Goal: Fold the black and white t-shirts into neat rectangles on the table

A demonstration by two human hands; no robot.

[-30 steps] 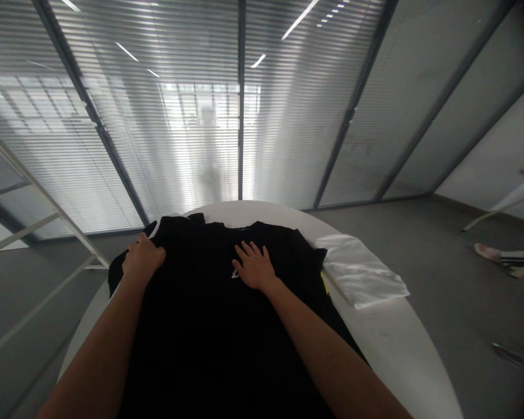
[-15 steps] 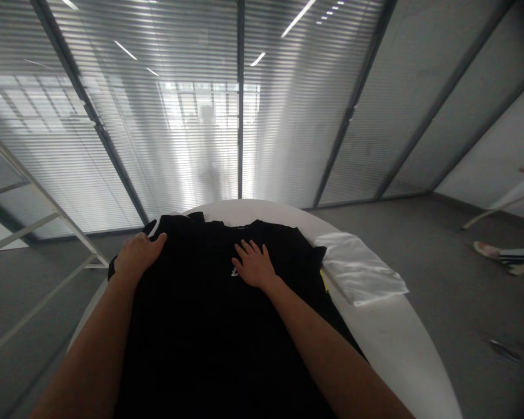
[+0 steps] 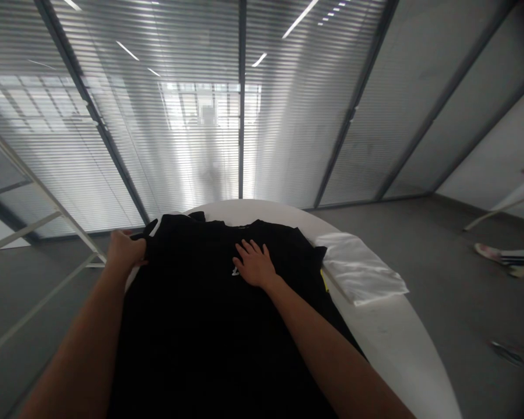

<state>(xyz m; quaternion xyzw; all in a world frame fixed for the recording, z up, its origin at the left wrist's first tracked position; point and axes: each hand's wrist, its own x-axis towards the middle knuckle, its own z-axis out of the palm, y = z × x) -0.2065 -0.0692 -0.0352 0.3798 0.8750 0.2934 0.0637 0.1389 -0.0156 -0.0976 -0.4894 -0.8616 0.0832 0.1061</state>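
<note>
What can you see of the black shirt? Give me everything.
The black shirt looks like soft, matte fabric with short sleeves and a small white mark on the chest, partly covered. It lies spread over the round white table, its neckline at the far side and its lower end running out of view. The left hand grips cloth at its left edge, near the sleeve; the right hand rests flat on the chest, fingers spread.
</note>
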